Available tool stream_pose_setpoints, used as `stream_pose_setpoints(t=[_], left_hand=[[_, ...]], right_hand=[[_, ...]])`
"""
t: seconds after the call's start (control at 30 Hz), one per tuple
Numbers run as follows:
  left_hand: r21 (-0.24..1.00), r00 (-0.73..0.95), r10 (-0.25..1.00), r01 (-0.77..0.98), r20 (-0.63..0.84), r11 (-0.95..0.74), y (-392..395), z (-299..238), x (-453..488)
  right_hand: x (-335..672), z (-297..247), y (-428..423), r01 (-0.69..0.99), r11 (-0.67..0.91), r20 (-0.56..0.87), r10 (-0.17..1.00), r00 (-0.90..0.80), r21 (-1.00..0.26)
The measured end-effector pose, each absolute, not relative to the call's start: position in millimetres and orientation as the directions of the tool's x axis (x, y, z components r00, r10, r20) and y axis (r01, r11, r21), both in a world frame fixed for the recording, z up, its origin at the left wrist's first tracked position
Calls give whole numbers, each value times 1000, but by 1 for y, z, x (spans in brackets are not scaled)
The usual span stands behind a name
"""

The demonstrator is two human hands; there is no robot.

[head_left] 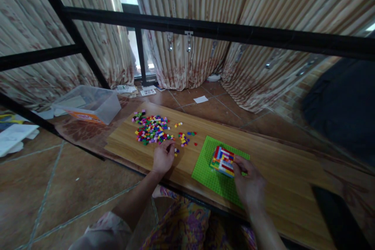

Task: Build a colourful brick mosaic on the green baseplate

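My left hand (164,157) is at the near edge of a pile of small multicoloured toy bricks (152,128). Its fingers are curled together, and whatever they may hold is too small to make out. On a green studded baseplate (205,164) stands a block built of colourful bricks (223,160), with red, white, yellow and blue strips on top. My right hand (249,177) grips that block at its right side, thumb and fingertips closed against it. A few loose bricks (184,139) lie between the pile and the baseplate.
Everything rests on a low wooden board (278,164). A clear plastic box (99,103) with an orange label stands beyond its left end. At the right end lies a dark flat object (340,211). A black metal frame bar (205,27) crosses in front of the curtains.
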State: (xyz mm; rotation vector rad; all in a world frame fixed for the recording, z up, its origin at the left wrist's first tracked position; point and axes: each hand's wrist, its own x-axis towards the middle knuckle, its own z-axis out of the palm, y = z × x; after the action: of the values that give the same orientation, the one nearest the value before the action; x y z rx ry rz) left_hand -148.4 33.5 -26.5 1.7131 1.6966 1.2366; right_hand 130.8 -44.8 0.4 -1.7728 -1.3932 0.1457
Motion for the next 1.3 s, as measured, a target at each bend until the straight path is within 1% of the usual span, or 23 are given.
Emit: stream_pose_setpoints(t=[0.1, 0.23, 0.3, 0.5, 0.6, 0.67, 0.73, 0.9, 0.97, 1.0, 1.07, 1.17, 1.23, 1.3], left_hand=[[807, -141, 946, 568, 291, -164, 34, -27, -148], [805, -141, 945, 570, 294, -165, 34, -28, -148], [801, -146, 945, 576, 293, -160, 33, -28, -148], [799, -139, 946, 579, 294, -163, 32, -28, -149], [795, -139, 941, 581, 309, -176, 33, -28, -149], [794, -139, 939, 580, 316, -181, 33, -28, -149], [794, -143, 939, 581, 314, -178, 34, -28, -149], [803, -154, 938, 570, 311, -173, 34, -26, -148], [819, -185, 934, 551, 305, -159, 33, -25, -148], [831, -204, 933, 536, 296, -147, 32, -24, -147], [859, -243, 932, 498, 270, -119, 31, -23, -148], [903, -292, 932, 422, 215, -76, 30, -23, -149], [924, -313, 931, 378, 188, -60, 29, -24, -149], [931, -316, 932, 360, 177, -55, 29, -25, -150]], right_hand=[[131, -2, -46, 730, 21, 410, 838, 359, -683], [130, -5, -47, 749, 96, 474, 825, 309, -655], [130, -4, -47, 762, 104, 487, 822, 296, -639], [133, -1, -45, 799, 86, 476, 839, 264, -595], [135, 0, -43, 795, 78, 433, 869, 242, -602], [136, 0, -43, 773, 46, 386, 884, 263, -632], [135, 1, -45, 739, 8, 366, 872, 324, -674], [125, 7, -59, 624, -20, 404, 745, 530, -782], [114, 11, -64, 607, -17, 397, 741, 542, -795], [108, 13, -66, 608, -5, 391, 761, 517, -794], [90, 15, -67, 616, 55, 382, 826, 414, -786], [57, 11, -61, 626, 180, 373, 908, 191, -759], [35, 5, -52, 637, 240, 351, 935, 51, -732], [17, -1, -40, 675, 270, 350, 936, -18, -687]])
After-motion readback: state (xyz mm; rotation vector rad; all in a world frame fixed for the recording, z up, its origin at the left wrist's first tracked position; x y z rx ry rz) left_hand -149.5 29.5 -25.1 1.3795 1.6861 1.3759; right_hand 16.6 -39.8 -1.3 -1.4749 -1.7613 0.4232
